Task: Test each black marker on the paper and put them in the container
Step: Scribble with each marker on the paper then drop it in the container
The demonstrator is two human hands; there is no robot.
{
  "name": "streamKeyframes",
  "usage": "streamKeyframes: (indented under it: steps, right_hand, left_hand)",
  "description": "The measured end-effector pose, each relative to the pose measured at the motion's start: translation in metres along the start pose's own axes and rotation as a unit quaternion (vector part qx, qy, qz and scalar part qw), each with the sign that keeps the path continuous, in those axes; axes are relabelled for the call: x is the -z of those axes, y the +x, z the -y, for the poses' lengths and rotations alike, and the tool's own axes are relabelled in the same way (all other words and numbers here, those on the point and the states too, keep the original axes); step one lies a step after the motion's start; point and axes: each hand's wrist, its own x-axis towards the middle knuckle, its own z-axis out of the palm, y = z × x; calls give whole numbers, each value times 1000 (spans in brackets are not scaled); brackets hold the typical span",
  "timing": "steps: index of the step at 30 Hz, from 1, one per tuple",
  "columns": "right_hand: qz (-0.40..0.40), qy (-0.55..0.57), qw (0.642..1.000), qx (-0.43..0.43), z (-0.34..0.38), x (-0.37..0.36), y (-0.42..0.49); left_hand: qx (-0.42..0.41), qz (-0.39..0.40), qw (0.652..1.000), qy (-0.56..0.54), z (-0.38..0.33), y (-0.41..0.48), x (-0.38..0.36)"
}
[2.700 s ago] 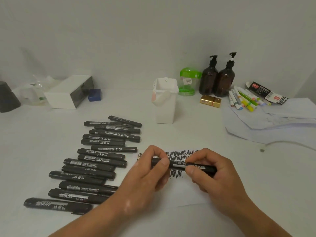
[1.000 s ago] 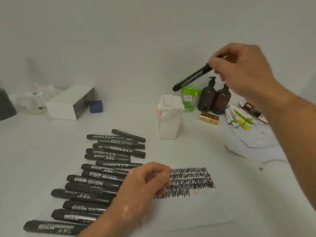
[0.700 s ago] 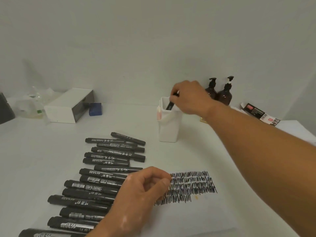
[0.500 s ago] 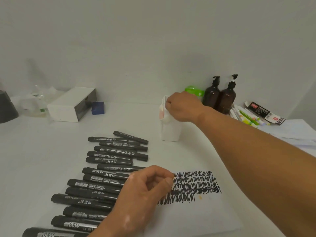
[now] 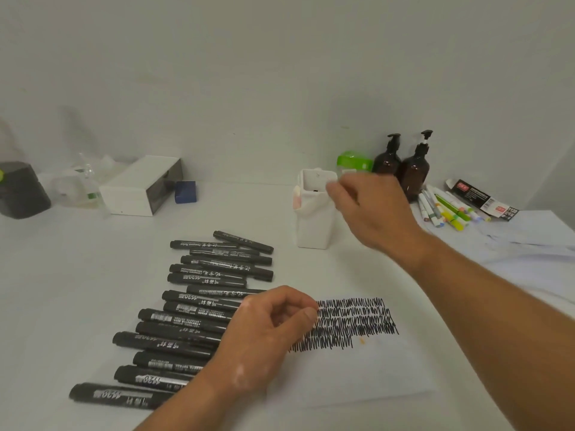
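We see matt black plastic markers (image 5: 202, 318) on a smooth white table (image 5: 77, 262), matt white paper (image 5: 357, 377), a smooth white container (image 5: 314, 227), perhaps plastic, and glossy brown bottles (image 5: 415, 174).

black markers (image 5: 183, 320) rowed left of scribbled paper (image 5: 357, 377); white container (image 5: 314, 228) upright behind.
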Motion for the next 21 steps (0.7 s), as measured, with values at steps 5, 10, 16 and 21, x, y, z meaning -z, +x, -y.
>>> streamKeyframes:
  steps: [5, 10, 16, 21]
  right_hand:
    - [101, 64, 992, -46, -17, -1, -113]
    - [97, 58, 992, -55, -34, -10, -165]
    - [145, 125, 982, 0, -32, -7, -174]
    - [179, 138, 974, 9, -33, -6, -176]
  left_hand:
    - [-22, 6, 996, 81, -10, -4, 8]
    - [-86, -21, 946, 313, -16, -31, 53]
    - [-84, -10, 856, 511, -3, -104, 117]
    - [-104, -46, 851, 513, 18, -117, 105]
